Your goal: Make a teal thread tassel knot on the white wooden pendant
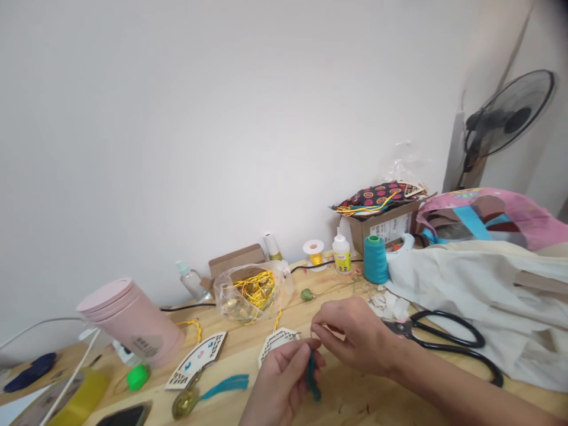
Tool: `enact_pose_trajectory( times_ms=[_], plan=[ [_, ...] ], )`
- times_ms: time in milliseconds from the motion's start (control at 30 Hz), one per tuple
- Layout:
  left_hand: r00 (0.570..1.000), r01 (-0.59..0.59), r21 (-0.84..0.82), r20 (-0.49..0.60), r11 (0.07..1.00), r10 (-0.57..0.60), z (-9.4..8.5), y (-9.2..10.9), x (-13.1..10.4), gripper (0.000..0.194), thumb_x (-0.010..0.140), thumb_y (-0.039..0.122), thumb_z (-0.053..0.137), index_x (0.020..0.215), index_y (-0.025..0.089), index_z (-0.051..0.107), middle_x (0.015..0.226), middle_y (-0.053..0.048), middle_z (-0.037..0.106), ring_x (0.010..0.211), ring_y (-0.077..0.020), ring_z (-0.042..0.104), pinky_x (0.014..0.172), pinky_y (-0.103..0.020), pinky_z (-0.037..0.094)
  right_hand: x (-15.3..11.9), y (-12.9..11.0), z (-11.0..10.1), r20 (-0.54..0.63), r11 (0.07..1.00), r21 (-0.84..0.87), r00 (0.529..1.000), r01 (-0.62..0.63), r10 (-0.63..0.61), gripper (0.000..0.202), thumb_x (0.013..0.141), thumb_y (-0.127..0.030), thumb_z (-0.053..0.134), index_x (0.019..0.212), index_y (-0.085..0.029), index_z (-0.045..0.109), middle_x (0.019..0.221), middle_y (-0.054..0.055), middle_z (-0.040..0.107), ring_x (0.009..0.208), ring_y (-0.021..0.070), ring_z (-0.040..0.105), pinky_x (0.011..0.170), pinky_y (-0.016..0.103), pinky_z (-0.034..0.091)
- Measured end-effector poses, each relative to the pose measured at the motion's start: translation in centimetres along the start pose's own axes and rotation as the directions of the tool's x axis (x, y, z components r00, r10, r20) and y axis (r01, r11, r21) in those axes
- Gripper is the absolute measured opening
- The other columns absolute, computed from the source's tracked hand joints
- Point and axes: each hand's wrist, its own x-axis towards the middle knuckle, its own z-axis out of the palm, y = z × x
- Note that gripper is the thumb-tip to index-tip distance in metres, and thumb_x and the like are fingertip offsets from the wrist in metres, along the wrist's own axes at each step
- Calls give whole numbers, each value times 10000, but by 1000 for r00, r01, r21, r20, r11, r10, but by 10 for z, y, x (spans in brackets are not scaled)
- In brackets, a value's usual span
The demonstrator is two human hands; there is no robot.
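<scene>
My left hand pinches a small teal tassel, which hangs down past its fingertips. Just to the right, my right hand has thumb and forefinger closed near the top of the tassel, on what looks like a thin thread too fine to make out well. A white octagonal lattice piece with a yellow cord lies partly hidden behind my left hand. Left of it are a fan-shaped lattice piece and a teal tassel beside a gold ornament.
Black-handled scissors lie under and beyond my right forearm. Behind stand a teal thread cone, a glue bottle and a cardboard box. A pink cup, yellow tape roll and bag of yellow cords are leftward.
</scene>
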Motion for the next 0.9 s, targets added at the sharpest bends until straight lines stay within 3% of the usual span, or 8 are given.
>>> enact_pose_trajectory(
  times_ms=[233, 467, 700, 800, 900],
  plan=[
    [999, -28, 12, 23, 1000, 28, -1, -1, 0, 233, 581, 286, 728, 743, 120, 700, 555, -22, 589, 506, -55, 486, 503, -153, 343, 1, 7, 5, -51, 996, -47, 996, -74, 72, 187, 767, -152, 446, 629, -175, 569, 554, -17, 548, 506, 92, 457, 490, 205, 268],
    [997, -76, 63, 3, 995, 76, -3, -1, 3, 251, 560, 328, 731, 716, 136, 688, 563, -1, 560, 478, -48, 448, 480, -168, 324, 2, 9, 9, -198, 998, 59, 980, 9, 3, 145, 810, -220, 464, 855, -176, 595, 805, 48, 572, 775, 166, 485, 672, 284, 351],
    [993, -113, 324, 10, 939, 116, -7, -7, 5, 408, 569, 512, 653, 711, 130, 665, 397, 89, 303, 367, -26, 223, 375, -183, 146, -2, -9, 13, -89, 997, 54, 995, 58, -53, 105, 707, -260, 608, 770, -180, 632, 773, 36, 554, 723, 168, 466, 614, 288, 332],
    [996, -92, 386, 17, 918, 92, -9, -10, 6, 400, 588, 511, 640, 678, 121, 651, 429, 81, 309, 396, -30, 225, 386, -185, 143, -1, -8, 18, -81, 989, 149, 997, -7, 19, 39, 693, -184, 612, 681, -169, 647, 714, 21, 556, 706, 147, 487, 608, 265, 344],
    [997, -75, 376, 30, 924, 69, -11, -12, 8, 349, 617, 472, 639, 636, 123, 626, 455, 71, 341, 398, -26, 234, 385, -188, 145, 1, -5, 21, -75, 952, 293, 991, -86, 113, 102, 656, -77, 594, 626, -157, 650, 665, 5, 551, 684, 125, 502, 604, 235, 357]
  ],
)
